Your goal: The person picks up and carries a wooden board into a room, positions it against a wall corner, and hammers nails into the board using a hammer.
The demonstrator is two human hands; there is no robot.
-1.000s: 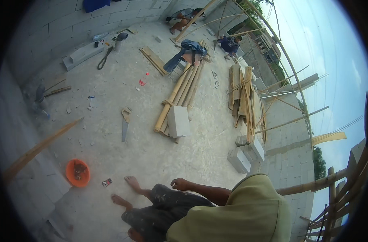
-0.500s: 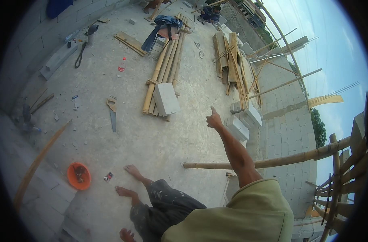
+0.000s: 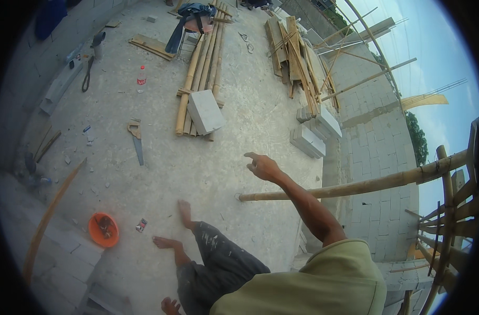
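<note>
My right hand (image 3: 264, 167) reaches out over the concrete floor with the index finger stretched out and nothing in its grasp. Behind its wrist, a thick bamboo pole (image 3: 363, 184) runs out to the right. Past the hand stands a stack of pale grey blocks (image 3: 309, 140); another block (image 3: 206, 112) rests on a bundle of bamboo poles (image 3: 196, 86). At the lower edge, partly cut off, my left hand (image 3: 170, 305) hangs beside my dark shorts, fingers slightly apart and seemingly bare. My bare feet are on the floor.
An orange basin (image 3: 103, 229) and a small packet (image 3: 141, 225) lie near my feet. Farther off are a handsaw (image 3: 136, 143), a red-capped bottle (image 3: 141, 75) and a pile of planks (image 3: 292, 52). Block walls (image 3: 373, 142) rise at the sides; a bamboo strip (image 3: 53, 215) slants at left.
My right hand has come down and left, nearer to me, its index finger now pointing leftward. The view has tilted, so the far things sit higher in it.
</note>
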